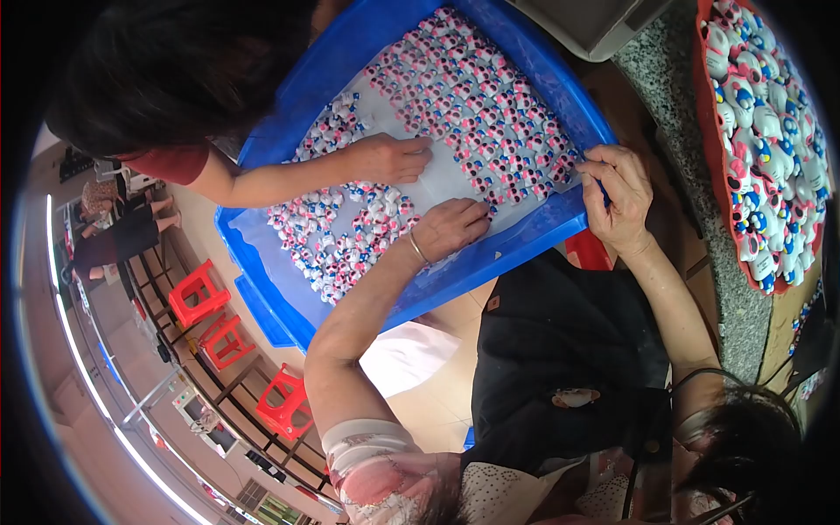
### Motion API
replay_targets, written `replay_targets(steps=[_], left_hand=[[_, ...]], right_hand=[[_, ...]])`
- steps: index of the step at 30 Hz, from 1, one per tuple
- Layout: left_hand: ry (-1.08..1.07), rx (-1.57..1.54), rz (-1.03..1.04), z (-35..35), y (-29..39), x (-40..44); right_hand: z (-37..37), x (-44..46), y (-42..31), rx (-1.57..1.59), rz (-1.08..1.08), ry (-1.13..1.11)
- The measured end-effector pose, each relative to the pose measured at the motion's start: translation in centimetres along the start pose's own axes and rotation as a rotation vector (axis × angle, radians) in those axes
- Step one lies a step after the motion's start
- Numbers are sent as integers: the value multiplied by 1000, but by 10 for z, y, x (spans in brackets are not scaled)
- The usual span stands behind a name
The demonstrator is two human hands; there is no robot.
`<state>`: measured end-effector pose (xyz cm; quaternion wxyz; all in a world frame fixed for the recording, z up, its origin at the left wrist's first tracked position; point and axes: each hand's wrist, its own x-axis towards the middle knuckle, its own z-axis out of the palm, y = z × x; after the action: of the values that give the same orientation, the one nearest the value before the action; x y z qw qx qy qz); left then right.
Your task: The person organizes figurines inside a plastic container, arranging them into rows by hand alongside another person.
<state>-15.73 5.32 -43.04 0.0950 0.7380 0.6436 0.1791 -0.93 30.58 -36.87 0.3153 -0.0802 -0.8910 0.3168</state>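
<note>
A blue plastic tray (569,96) holds many small white, pink and blue cartoon figurines (499,105), in rows at its upper right and in a loose heap at its left. My left hand (451,229), with a bangle at the wrist, rests at the lower edge of the rows. Its fingers are bent down and closed, hiding whatever they hold. At the tray's right corner, my right hand (619,197) has thumb and fingertips pinched together close to the rim. What lies between them is too small to make out.
A co-worker's hand (389,159) reaches into the tray from the left. On the right, a red-rimmed container (707,131) full of similar figurines stands on a speckled stone surface (652,83). Red stools (199,293) and another person (114,232) are at the far left.
</note>
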Motion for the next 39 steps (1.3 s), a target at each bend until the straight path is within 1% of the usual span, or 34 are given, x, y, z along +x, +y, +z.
replay_targets(steps=[6, 10, 11, 13, 14, 16, 17, 18, 19, 22, 23, 26, 30, 32, 33, 35, 37, 39], left_hand=[[20, 5, 81, 7, 2, 15], [45, -28, 54, 3, 2, 16], [64, -41, 0, -4, 3, 12], [192, -68, -215, -15, 5, -3], [228, -86, -411, -20, 10, -8], [256, -178, -675, -26, 10, -21], [207, -185, -783, -28, 11, -29], [216, -96, -783, -28, 7, -37], [219, -12, -785, -31, 8, -44], [102, 19, -805, -28, 17, -57], [162, -28, -771, -30, 21, -57], [150, -155, -749, -35, 29, -58], [151, -133, -672, -26, 30, -51], [40, -28, -742, -24, 28, -40], [-60, 13, -809, -20, 27, -38], [-117, -29, -858, -16, 22, -35], [-119, -3, -844, -12, 15, -37], [-171, -124, -858, -6, 6, -40]], right_hand=[[-1, 0, -2, 7, -4, -8], [-1, 1, -2, 5, -12, -10], [-3, 2, -3, 9, -14, -24], [-3, 1, -3, 16, -17, -30], [-4, 2, -3, 10, -11, -42], [-7, 5, -10, -8, -16, -50], [-10, 10, -16, -51, 28, -109], [-13, 15, -22, -92, 73, -174], [-16, 19, -28, -98, 79, -172], [-18, 31, -40, -61, 72, -163], [-11, 32, -36, -64, -16, -144], [7, 19, -24, -149, -43, -245], [8, 20, -27, -136, -39, -234], [7, 20, -26, -136, -31, -241], [6, 20, -26, -130, -24, -249], [7, 20, -26, -119, -23, -236], [6, 19, -25, -111, -17, -233], [6, 19, -24, -110, -20, -226]])
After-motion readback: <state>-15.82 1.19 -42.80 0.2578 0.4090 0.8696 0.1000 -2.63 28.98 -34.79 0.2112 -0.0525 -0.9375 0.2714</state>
